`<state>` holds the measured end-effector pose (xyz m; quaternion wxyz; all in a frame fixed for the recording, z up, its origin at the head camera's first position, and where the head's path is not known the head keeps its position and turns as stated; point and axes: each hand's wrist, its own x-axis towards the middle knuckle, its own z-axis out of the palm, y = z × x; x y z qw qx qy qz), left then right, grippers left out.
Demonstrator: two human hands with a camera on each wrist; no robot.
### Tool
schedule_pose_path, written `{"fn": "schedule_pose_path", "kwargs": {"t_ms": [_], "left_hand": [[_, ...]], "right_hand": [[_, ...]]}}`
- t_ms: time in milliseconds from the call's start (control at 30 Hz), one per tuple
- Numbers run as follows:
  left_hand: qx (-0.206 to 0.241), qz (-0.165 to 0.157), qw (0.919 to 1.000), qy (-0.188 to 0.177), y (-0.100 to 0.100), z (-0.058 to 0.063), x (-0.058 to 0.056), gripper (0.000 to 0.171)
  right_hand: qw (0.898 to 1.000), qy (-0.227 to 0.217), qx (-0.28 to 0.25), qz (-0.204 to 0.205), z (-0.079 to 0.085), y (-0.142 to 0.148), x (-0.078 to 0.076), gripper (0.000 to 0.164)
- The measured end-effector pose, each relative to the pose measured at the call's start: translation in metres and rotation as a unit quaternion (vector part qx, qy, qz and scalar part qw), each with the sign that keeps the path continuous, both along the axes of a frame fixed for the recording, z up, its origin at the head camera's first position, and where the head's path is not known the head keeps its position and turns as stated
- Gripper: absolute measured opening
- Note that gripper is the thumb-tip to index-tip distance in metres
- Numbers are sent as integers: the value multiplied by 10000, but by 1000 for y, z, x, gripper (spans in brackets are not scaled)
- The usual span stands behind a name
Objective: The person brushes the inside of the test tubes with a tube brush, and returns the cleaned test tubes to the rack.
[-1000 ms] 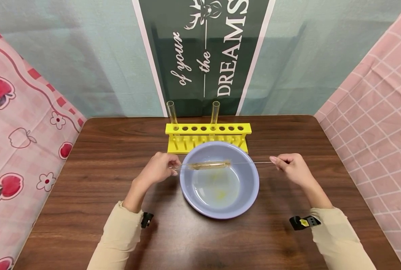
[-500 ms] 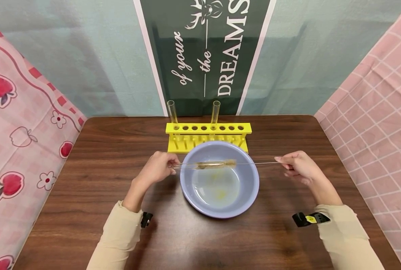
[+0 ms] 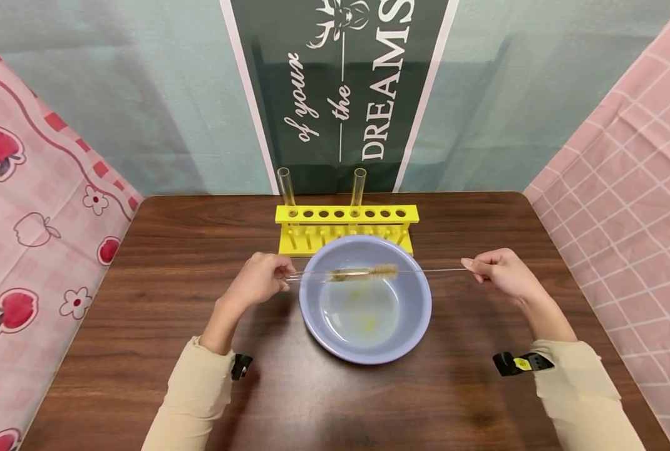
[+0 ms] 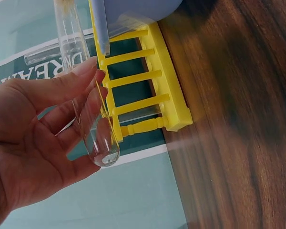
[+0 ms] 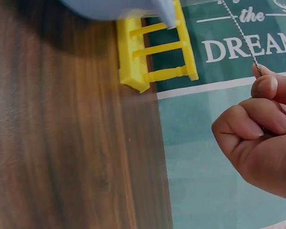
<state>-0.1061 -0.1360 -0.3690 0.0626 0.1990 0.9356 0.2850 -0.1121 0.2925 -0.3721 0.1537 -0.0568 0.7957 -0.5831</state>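
My left hand (image 3: 258, 279) grips a clear glass test tube (image 4: 101, 138) near its rounded closed end, fingers and thumb around it. The tube lies level over the basin (image 3: 363, 357), its mouth toward the right. A test tube brush (image 3: 384, 270) with tan bristles sits partly inside the tube; part of the bristles shows outside the mouth. Its twisted wire handle (image 5: 243, 36) runs right to my right hand (image 3: 501, 274), which pinches it between thumb and fingers. The light purple basin holds cloudy water with yellowish patches.
Behind the basin stands a yellow test tube rack (image 3: 346, 215) with two upright glass tubes, one at the left end (image 3: 286, 188) and one near the middle (image 3: 358, 188). The brown wooden table (image 3: 453, 401) ends at a curtain backdrop (image 3: 188, 113).
My right hand has moved right, drawing the brush partly out of the tube, so more bristles show outside the mouth. The left hand has stayed nearly in place with the tube.
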Motion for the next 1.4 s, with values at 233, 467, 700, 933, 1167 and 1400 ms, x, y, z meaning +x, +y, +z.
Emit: {"fn": "schedule_pose_path", "kwargs": {"t_ms": [233, 467, 700, 933, 1167, 1400], "left_hand": [[57, -18, 9999, -161, -7, -2, -1, 15], [82, -28, 9996, -261, -14, -4, -1, 14], [72, -64, 9993, -362, -20, -7, -1, 13], [117, -79, 9995, -292, -23, -8, 0, 14], [97, -78, 9994, -318, -24, -6, 1, 15], [221, -99, 9993, -296, -25, -5, 3, 16]], "right_hand": [[9741, 1821, 1332, -159, -13, -3, 6, 35], [9551, 2873, 618, -369, -52, 14, 0, 28], [9456, 3021, 1127, -432, -16, -5, 15, 29], [9583, 2492, 1325, -455, 5, -11, 26, 32], [9645, 2296, 1252, -373, 4, -5, 27, 30], [9686, 2176, 1143, -377, 6, -2, 28, 29]]}}
